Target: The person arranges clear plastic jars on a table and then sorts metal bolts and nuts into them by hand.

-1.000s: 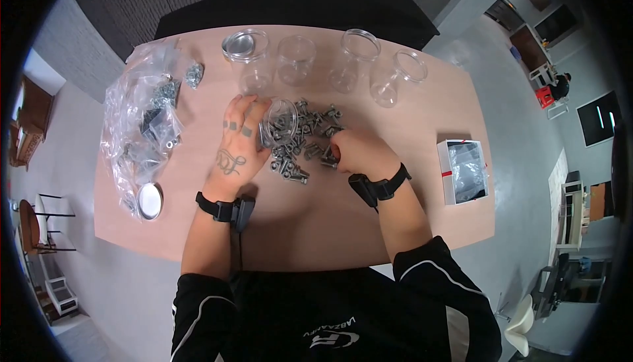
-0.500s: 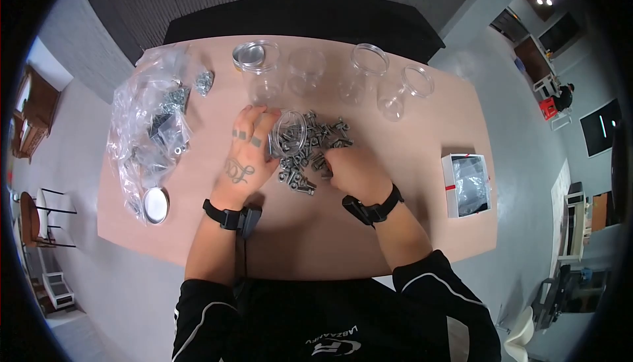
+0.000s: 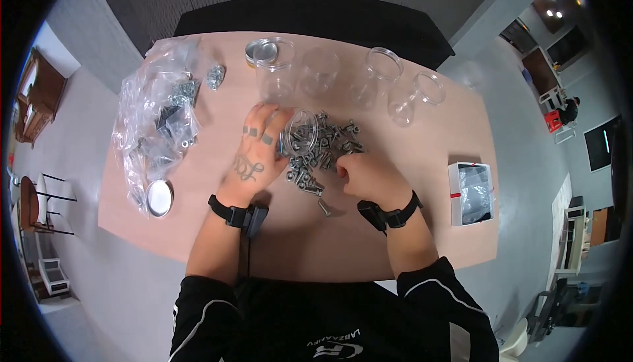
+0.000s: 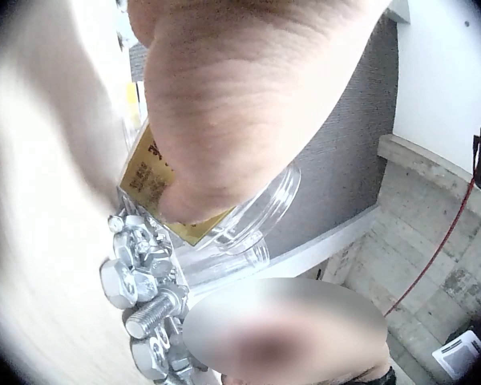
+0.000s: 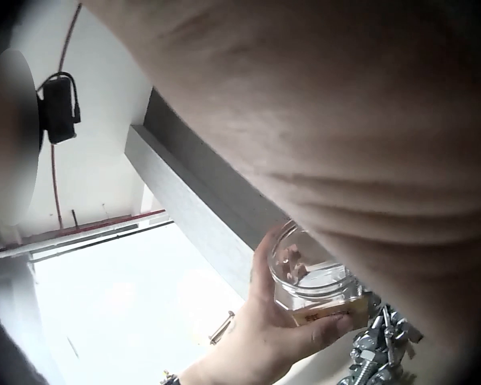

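My left hand (image 3: 254, 157) grips a clear plastic jar (image 3: 302, 130) with its mouth up, fingers around its left side. A yellow label (image 5: 341, 309) shows on the jar wall beside the thumb in the right wrist view. The jar stands amid a heap of metal bolts (image 3: 326, 154), some with nuts on them. At the heap's right edge is my right hand (image 3: 376, 179), fingers curled under; its fingertips are hidden, so I cannot tell if it holds a bolt. A single bolt (image 3: 324, 208) lies apart on the near side. Large bolt heads (image 4: 148, 309) fill the left wrist view beside the jar.
Several clear jars (image 3: 400, 108) line the back, with a silver lid (image 3: 266, 52) by the leftmost. Plastic bags (image 3: 148, 115) of small hardware cover the left side, a round white lid (image 3: 159, 198) near them. A white box (image 3: 455, 194) holding a plastic bag sits far right.
My right hand has drawn a little toward my body, and one bolt now lies separate from the heap. The left hand keeps its grip on the jar. The head view has shifted.
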